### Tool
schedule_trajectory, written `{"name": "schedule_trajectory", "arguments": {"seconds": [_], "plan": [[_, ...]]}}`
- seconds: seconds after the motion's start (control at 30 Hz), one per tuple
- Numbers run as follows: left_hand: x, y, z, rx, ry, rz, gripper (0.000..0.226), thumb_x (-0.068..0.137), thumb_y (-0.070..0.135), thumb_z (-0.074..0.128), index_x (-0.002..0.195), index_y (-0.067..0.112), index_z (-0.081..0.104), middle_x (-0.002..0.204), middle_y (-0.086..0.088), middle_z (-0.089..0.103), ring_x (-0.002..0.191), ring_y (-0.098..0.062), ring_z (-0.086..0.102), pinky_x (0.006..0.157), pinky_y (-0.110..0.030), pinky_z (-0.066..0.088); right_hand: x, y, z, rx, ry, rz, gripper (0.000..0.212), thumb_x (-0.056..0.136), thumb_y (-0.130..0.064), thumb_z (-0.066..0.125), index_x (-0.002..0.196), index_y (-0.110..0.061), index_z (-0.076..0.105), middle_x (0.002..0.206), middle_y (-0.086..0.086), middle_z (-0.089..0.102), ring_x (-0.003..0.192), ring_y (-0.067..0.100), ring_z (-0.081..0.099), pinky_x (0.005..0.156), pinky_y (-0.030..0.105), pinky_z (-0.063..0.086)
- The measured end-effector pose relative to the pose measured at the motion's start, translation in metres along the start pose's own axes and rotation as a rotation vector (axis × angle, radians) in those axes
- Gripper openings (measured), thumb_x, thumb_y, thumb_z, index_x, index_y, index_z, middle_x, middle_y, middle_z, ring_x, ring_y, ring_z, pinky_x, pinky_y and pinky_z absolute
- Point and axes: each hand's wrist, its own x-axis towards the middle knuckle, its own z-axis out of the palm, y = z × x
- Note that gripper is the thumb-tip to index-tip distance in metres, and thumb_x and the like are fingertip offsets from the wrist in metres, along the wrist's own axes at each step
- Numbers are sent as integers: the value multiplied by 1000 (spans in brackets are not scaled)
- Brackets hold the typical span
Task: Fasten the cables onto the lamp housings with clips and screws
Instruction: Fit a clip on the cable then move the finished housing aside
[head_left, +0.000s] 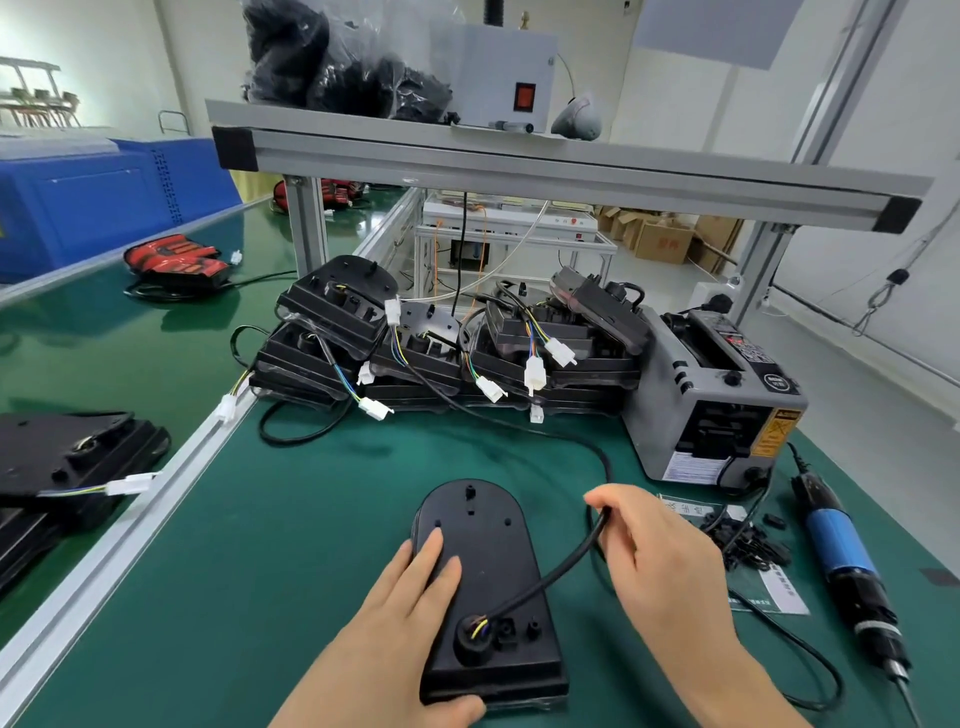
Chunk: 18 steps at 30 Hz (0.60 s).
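One lamp housing (488, 587) lies by the tabletop's (311, 519) near edge, left hand (410, 613) flat on it, right hand (660, 561) pinching its cable (566, 564). Stacked housings (441, 348) crowd the far edge; tape dispenser (717, 400), clips (748, 540) and screwdriver (852, 577) line the right edge.

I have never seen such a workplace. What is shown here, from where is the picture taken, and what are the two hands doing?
There is no robot, only a person's bare hands. The camera sits on the person's head and looks down at a green bench. The left hand presses flat on a black lamp housing; the right hand pinches its cable. Behind lies a pile of more housings beside a grey machine. At the right lie small black clips and a blue screwdriver.
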Motion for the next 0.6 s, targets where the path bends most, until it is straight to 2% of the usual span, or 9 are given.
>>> {"name": "schedule_trajectory", "arguments": {"seconds": [0.1,0.2,0.23,0.3,0.37,0.43,0.5,0.6], "plan": [[2,-2,-4,-89,80,-18,104,57,82,32,139,44,-20,129,37,-46,119,11,-44,108,-11,6,-18,6,-6,21,-47,57,35,73,7,72,93,-21,68,85,-18,64,70,-2,53,63,20,45],[2,-5,-10,-137,135,35,101,57,84,40,135,52,-16,134,39,-39,125,12,-39,111,-15,1,-37,9,-11,16,-165,111,46,66,1,79,89,-36,63,80,-27,61,72,-1,52,65,18,42],[3,-5,-10,-154,162,86,99,58,84,43,135,56,-11,140,38,-32,130,9,-35,114,-18,-2,-44,9,-12,13,-196,127,49,64,0,80,88,-39,61,80,-27,62,72,0,53,66,17,41],[3,-3,-11,-319,238,165,79,66,77,52,135,65,15,148,39,-2,140,5,-13,115,-22,7,-53,10,-14,10,-234,144,49,64,-4,82,89,-41,60,84,-26,63,73,1,56,68,18,42],[3,-1,-10,-488,324,198,53,76,64,60,124,66,38,137,37,31,139,5,14,111,-18,19,-57,11,-15,25,-251,123,40,70,-12,77,91,-41,59,86,-23,61,75,1,56,68,15,41],[3,1,-7,-538,393,197,35,82,51,62,114,61,51,123,31,47,133,5,29,112,-18,18,-58,11,-17,55,-226,62,28,68,-23,73,88,-39,62,89,-17,55,78,-2,47,68,7,37],[2,3,-7,-579,421,179,28,83,43,64,107,55,58,117,28,54,130,6,34,115,-20,14,-56,6,-17,83,-211,-6,22,68,-38,71,89,-34,68,97,-14,55,89,0,44,76,9,36],[1,6,-9,-595,412,156,22,83,32,69,97,48,61,112,26,56,128,8,36,115,-30,12,-54,-5,-13,75,-224,-131,26,74,-52,60,88,-33,72,98,-16,61,96,4,44,79,25,44]]}}
